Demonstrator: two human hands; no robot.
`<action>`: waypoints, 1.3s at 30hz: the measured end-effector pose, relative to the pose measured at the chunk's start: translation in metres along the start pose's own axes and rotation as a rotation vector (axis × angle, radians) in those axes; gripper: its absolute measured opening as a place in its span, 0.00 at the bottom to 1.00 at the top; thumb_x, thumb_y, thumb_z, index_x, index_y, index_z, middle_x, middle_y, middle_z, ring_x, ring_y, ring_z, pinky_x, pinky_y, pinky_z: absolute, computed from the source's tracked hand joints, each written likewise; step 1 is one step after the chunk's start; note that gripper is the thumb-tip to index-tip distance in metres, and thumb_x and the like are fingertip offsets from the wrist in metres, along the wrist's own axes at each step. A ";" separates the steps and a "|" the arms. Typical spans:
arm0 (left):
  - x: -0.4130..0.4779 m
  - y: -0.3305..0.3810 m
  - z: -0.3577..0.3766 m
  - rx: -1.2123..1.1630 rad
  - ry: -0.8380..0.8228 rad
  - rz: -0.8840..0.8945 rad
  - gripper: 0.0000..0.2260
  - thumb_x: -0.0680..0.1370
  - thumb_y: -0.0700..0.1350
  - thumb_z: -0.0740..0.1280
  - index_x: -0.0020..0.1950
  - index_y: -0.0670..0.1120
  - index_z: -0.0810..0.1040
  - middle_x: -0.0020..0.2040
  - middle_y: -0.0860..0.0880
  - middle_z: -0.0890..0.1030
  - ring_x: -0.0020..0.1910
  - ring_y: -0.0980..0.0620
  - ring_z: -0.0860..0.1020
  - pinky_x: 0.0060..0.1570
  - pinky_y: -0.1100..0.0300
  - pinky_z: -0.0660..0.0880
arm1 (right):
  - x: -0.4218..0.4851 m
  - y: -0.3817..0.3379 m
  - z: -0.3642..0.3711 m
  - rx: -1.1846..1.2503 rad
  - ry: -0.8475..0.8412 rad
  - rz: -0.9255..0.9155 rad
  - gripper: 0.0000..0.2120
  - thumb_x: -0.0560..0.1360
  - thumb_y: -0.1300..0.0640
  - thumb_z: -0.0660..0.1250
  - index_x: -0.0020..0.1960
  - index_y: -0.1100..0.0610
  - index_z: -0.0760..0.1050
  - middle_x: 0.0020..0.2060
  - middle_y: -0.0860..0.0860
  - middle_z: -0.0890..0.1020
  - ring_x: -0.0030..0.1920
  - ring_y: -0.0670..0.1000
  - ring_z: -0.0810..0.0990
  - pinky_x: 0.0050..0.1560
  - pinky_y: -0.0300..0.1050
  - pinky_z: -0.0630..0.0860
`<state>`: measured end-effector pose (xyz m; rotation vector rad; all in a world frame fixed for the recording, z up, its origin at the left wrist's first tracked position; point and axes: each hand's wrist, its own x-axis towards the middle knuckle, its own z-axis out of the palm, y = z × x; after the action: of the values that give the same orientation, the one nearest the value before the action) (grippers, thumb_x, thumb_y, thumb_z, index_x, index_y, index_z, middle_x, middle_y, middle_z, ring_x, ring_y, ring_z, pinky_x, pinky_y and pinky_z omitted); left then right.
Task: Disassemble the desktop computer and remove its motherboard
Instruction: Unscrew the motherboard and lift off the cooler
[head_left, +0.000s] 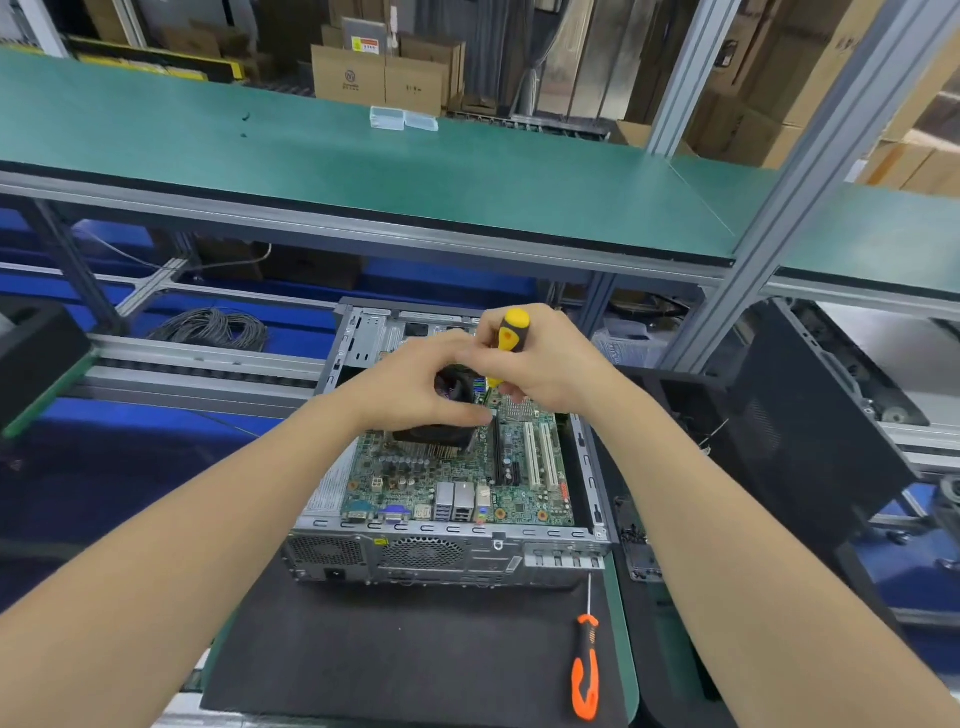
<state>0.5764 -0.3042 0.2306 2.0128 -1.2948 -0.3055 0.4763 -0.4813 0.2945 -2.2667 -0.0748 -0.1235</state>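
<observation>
An open desktop case (447, 558) lies on a black mat with its rear panel toward me. Inside it sits the green motherboard (452, 478). A black CPU fan and heatsink (441, 431) stand on the board's far part. My left hand (415, 384) curves over the fan, thumb along its near side. My right hand (545, 358) grips a yellow and black screwdriver (511, 332), held upright with its tip down at the board just right of the fan; the tip is hidden.
An orange and black screwdriver (587, 670) lies on the black mat (395, 644) near the case's right corner. A black case panel (810, 426) stands at the right. A green shelf (363, 171) runs overhead beyond the case. Coiled grey cable (213, 325) lies at the left.
</observation>
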 end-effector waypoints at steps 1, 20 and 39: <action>0.002 0.006 0.000 -0.064 0.017 0.004 0.15 0.75 0.61 0.75 0.61 0.66 0.80 0.59 0.63 0.82 0.59 0.62 0.78 0.58 0.64 0.72 | 0.001 0.000 -0.002 0.013 -0.015 0.000 0.10 0.76 0.50 0.73 0.40 0.53 0.78 0.29 0.51 0.77 0.28 0.51 0.78 0.29 0.45 0.77; 0.000 -0.001 0.014 -0.040 0.006 -0.026 0.07 0.82 0.57 0.68 0.47 0.61 0.85 0.41 0.60 0.84 0.37 0.59 0.78 0.36 0.69 0.66 | 0.025 -0.060 -0.017 -0.836 -0.178 0.140 0.20 0.77 0.49 0.71 0.34 0.59 0.68 0.26 0.51 0.75 0.28 0.53 0.70 0.28 0.43 0.69; -0.001 0.006 0.013 0.043 -0.039 -0.007 0.15 0.83 0.45 0.69 0.43 0.63 0.83 0.42 0.68 0.82 0.40 0.69 0.77 0.38 0.73 0.68 | 0.018 -0.055 -0.043 -0.784 -0.421 -0.119 0.09 0.75 0.47 0.73 0.47 0.52 0.81 0.36 0.45 0.84 0.37 0.45 0.83 0.39 0.46 0.79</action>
<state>0.5648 -0.3106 0.2255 2.0574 -1.3290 -0.3247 0.4859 -0.4791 0.3659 -3.0354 -0.4508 0.3223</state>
